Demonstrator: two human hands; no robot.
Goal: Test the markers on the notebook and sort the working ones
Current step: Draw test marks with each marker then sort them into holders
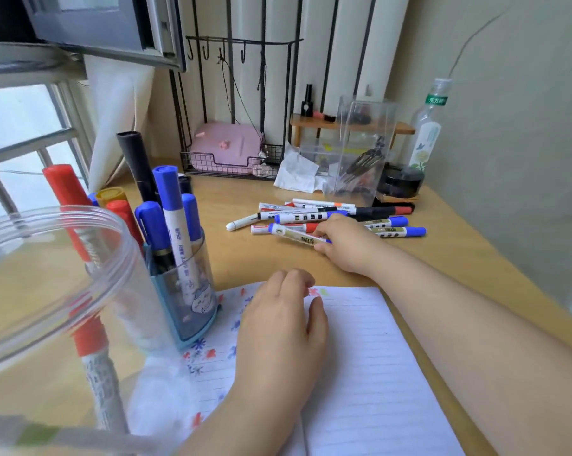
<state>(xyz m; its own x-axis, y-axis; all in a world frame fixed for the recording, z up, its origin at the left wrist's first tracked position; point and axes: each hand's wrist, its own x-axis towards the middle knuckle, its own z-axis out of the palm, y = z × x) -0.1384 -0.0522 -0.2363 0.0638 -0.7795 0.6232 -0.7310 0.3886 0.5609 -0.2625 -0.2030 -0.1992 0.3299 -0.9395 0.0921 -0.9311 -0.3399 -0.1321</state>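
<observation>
On desk [245, 258]: ten-odd loose markers [311, 218]

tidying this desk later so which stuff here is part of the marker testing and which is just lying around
Part of the job:
- loose markers, right hand gripping one
- notebook with test scribbles, left hand resting on it
- blue pen holder with sorted markers
- clear jar with red markers

Just lying about:
- plastic bottle
- pink case in wire rack
- crumpled tissue
- clear box

Wooden desk [442, 232], lined paper notebook [360, 357]
</observation>
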